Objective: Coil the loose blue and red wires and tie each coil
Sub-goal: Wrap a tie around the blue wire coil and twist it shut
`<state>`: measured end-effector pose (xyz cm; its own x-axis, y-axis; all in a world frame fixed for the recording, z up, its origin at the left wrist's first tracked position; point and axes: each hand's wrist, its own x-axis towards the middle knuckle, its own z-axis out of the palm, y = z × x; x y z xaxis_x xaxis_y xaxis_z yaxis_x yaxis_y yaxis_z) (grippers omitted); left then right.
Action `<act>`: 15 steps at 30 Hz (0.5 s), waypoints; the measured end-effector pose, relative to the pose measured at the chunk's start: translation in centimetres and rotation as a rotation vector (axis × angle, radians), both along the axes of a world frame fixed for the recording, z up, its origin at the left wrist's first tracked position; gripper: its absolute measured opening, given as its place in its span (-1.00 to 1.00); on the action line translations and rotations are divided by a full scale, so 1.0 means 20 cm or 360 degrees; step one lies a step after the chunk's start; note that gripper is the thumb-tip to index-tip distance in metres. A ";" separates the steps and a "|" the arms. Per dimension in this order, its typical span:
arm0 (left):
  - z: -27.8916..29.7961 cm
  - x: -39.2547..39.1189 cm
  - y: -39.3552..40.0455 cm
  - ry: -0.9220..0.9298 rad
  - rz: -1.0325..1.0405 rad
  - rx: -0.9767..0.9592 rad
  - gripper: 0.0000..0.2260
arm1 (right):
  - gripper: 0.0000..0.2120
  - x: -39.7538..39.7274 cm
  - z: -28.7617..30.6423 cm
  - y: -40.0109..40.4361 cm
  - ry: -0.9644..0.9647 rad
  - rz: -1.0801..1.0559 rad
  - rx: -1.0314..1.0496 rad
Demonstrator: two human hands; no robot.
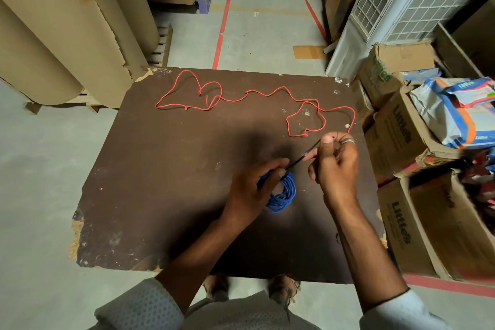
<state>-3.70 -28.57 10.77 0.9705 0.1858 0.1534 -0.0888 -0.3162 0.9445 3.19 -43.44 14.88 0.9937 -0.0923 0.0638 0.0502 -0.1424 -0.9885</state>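
Observation:
A blue wire coil (pixel 284 195) is held just above the brown table (pixel 160 182) near its middle front. My left hand (pixel 254 187) grips the coil, fingers curled through it. A thin black tie (pixel 305 156) runs taut from the coil up to my right hand (pixel 334 163), which pinches its far end between thumb and fingers. The red wire (pixel 254 92) lies loose and uncoiled across the far half of the table, looping at the left and at the right, its right end close to my right hand.
Open cardboard boxes (pixel 407 142) with packets crowd the table's right edge. Large brown paper rolls (pixel 53 35) stand at the left. A white grilled unit (pixel 401 2) stands at the back right. Grey floor with red tape lines lies beyond the table.

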 end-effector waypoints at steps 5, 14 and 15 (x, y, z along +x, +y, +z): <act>0.00 -0.04 -0.04 0.0024 -0.0126 0.0047 -0.75 | -0.93 0.11 -0.02 -0.02 -0.0079 -0.0149 -0.0097; 0.01 -0.04 -0.09 0.0115 -0.0113 0.0035 -0.82 | -0.91 0.29 -0.14 -0.01 0.0032 -0.0355 -0.0274; 0.00 -0.03 -0.09 0.0168 -0.0129 0.0008 -0.82 | -0.92 0.27 -0.13 0.00 0.0057 -0.0342 -0.0264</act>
<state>-4.37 -30.28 10.80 0.9931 0.1058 0.0505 -0.0145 -0.3167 0.9484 8.61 -43.51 12.26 0.9543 -0.2925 0.0611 -0.0330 -0.3064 -0.9513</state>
